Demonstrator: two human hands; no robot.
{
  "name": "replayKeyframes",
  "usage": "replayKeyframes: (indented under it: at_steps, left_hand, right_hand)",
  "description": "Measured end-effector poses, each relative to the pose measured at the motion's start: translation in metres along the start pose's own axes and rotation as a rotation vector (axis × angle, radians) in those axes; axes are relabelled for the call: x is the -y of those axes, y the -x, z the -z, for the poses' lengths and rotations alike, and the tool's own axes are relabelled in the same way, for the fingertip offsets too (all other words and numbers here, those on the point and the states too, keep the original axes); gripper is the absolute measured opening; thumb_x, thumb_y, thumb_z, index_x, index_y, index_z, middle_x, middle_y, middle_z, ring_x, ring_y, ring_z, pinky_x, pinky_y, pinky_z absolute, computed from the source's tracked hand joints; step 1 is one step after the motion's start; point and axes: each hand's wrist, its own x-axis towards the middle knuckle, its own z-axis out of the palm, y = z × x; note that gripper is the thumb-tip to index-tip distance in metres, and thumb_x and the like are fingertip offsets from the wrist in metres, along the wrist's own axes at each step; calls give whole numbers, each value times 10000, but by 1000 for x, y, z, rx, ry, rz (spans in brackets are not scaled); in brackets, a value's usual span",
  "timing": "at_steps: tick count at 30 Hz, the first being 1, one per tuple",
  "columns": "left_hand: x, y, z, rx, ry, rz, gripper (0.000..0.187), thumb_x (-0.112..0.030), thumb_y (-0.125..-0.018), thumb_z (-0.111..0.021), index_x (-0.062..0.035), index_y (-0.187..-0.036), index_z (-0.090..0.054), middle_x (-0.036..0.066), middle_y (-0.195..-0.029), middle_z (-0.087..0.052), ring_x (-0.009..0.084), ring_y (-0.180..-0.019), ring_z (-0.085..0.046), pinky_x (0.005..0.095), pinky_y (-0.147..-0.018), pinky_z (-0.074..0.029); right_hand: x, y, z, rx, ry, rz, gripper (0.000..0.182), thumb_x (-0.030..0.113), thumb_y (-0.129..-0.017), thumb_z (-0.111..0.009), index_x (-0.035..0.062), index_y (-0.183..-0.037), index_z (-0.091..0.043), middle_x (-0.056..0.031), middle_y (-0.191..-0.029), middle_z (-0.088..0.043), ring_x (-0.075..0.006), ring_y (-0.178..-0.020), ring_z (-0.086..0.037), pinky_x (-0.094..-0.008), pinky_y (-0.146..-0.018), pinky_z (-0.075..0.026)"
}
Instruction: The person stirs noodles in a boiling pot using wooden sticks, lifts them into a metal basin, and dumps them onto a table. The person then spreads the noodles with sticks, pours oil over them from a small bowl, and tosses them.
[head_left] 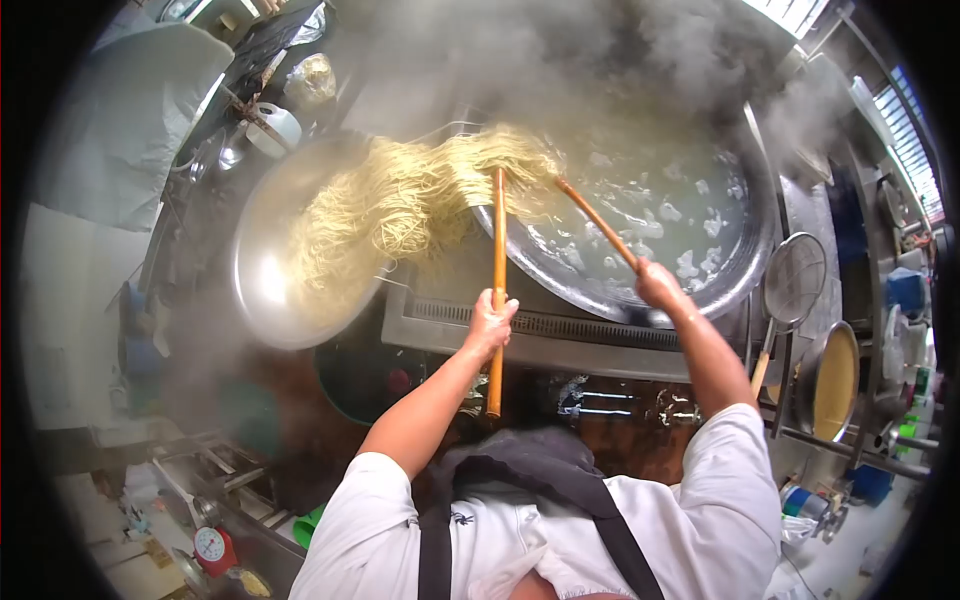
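My left hand (490, 322) is closed around a long wooden stick (499, 235), which stands nearly in line with my body. A second wooden stick (598, 222) is gripped in my right hand (660, 285) and slants up to the left. The far ends of both sticks are in a thick mass of yellow noodles (430, 195). The noodles stretch from the rim of a big wok of steaming, bubbling water (640, 205) across to a shiny metal bowl (262, 275) on the left, where many of them lie. Steam blurs the far side.
A wire-mesh strainer (796, 280) with a wooden handle and a round pan (832, 385) are at the right. A metal ledge with a slotted grate (560, 325) runs along the wok's near side. A red dial scale (212, 548) sits at lower left.
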Motion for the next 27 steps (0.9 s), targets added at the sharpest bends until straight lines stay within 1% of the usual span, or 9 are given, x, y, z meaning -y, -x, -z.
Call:
replayKeyframes:
  at_steps: [4, 6, 11, 15, 19, 21, 24, 26, 27]
  left_hand:
    - [-21, 23, 39, -27, -27, -112, 277, -194, -942, -684, -96, -1073, -461, -20, -622, -457, 85, -388, -428, 266, -328, -349]
    - [-40, 42, 64, -5, -25, -171, 272, -191, -949, -678, -99, -1082, -460, -24, -623, -458, 78, -388, -426, 263, -328, -348]
    - [-100, 112, 125, -110, 37, -245, 266, -157, -946, -660, -109, -1134, -479, -26, -659, -464, 62, -394, -401, 239, -328, -342]
    - [-131, 159, 197, -241, 54, -273, 281, -163, -956, -645, -85, -1163, -472, -13, -685, -476, 64, -396, -402, 245, -331, -350]
    - [-121, 196, 260, -363, -43, -198, 267, -178, -956, -645, -90, -1149, -484, -23, -661, -448, 64, -403, -390, 245, -345, -362]
    - [-83, 195, 295, -444, -126, -138, 268, -187, -953, -653, -76, -1139, -494, -9, -646, -455, 80, -411, -414, 265, -357, -375]
    - [-9, 207, 358, -492, -508, 87, 340, -192, -933, -686, -26, -1176, -516, 86, -786, -586, 182, -536, -570, 344, -465, -483]
    - [43, 235, 410, -511, -874, 95, 418, -195, -905, -718, -27, -1245, -544, 148, -937, -661, 292, -804, -663, 421, -705, -542]
    - [47, 261, 434, -483, -905, 82, 444, -191, -895, -725, -32, -1269, -547, 162, -1005, -671, 312, -910, -651, 429, -793, -524]
  right_hand:
    - [97, 35, 1, 1, -77, 46, 260, 155, -872, -580, -7, -1072, -546, -291, -918, -670, -474, -929, -639, -545, -797, -500]
    - [142, 51, 5, -72, -156, 87, 249, 158, -863, -614, -13, -1018, -521, -290, -912, -667, -477, -902, -645, -545, -792, -502]
    - [263, 82, 27, -39, -218, 212, 273, 180, -884, -603, -41, -1017, -513, -267, -875, -676, -476, -851, -653, -541, -779, -503]
    - [359, 99, 31, -1, -298, 280, 229, 108, -876, -553, -57, -1033, -530, -270, -870, -681, -469, -846, -664, -528, -781, -515]
    - [442, 121, 19, 28, -193, 366, 202, 42, -851, -526, -52, -1029, -546, -289, -931, -684, -453, -912, -670, -519, -823, -522]
    - [454, 112, -14, 12, -126, 441, 187, 56, -878, -519, -48, -1030, -554, -263, -882, -694, -430, -858, -692, -510, -762, -544]
    - [427, 87, -66, 27, 115, 505, 181, 99, -937, -510, -7, -1071, -572, -193, -850, -717, -367, -806, -723, -473, -691, -571]
    - [378, 77, -66, 71, 246, 464, 190, 131, -963, -512, 33, -1112, -580, -157, -878, -729, -330, -826, -733, -445, -684, -583]
    - [352, 75, -50, 55, 257, 443, 205, 144, -979, -501, 71, -1152, -584, -134, -905, -732, -314, -841, -735, -435, -696, -584]
